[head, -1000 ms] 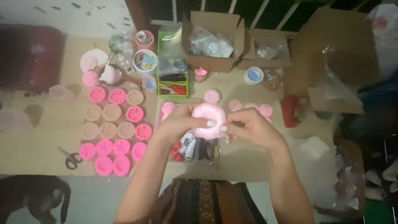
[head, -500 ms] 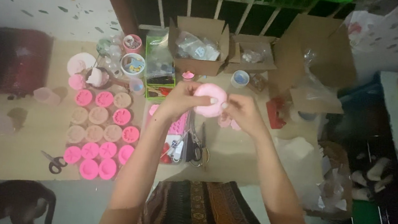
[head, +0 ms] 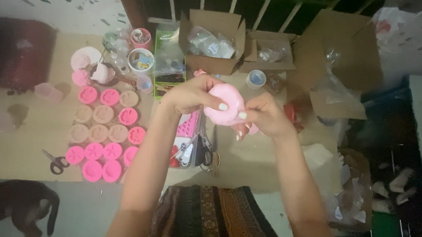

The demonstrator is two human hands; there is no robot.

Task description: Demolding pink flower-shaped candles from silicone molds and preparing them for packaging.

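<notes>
Three open cardboard boxes stand at the far edge of the surface (head: 25, 143): the large box (head: 336, 58) on the right holds a clear plastic bag, the middle-sized box (head: 213, 40) holds bagged items, and the small box (head: 270, 52) holds small packets. Left of them lie about sixteen round molds (head: 105, 134), pink and tan, in rows. Above the surface, the left hand (head: 193, 94) and right hand (head: 264, 115) both grip one round, pale pink mold (head: 225, 103) between them.

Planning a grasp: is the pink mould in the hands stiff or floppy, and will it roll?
The pink mould looks soft: both hands, left and right, pinch it between fingertips. Probably light. Round and flattish, so it should lie flat, not roll.
</notes>
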